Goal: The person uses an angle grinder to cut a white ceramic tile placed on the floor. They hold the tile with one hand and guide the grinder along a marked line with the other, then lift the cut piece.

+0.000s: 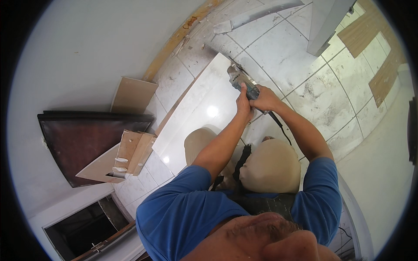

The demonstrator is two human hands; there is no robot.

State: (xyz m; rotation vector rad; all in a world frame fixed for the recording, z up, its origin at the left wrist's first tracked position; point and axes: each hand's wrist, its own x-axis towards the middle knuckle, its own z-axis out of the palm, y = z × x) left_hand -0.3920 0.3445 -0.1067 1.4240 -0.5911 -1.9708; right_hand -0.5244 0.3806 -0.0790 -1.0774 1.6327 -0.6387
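Both my hands are closed round the body of an angle grinder (240, 79). My left hand (244, 104) wraps its near left side, and my right hand (266, 99) grips it from the right. The grinder's head lies at the far right edge of a glossy white panel (198, 102). Its disc is mostly hidden, so whether it touches the panel I cannot tell. A black cord (282, 127) trails from the tool toward my right knee. The panel lies slantwise on the floor, close to my left knee.
Dusty white tiles (300, 65) cover the floor. At the left wall lean a dark brown panel (93, 145), a beige board (133, 96) and wood pieces (129, 150). A long pale strip (261, 16) lies at the back. Wood-look planks (363, 32) lie at far right.
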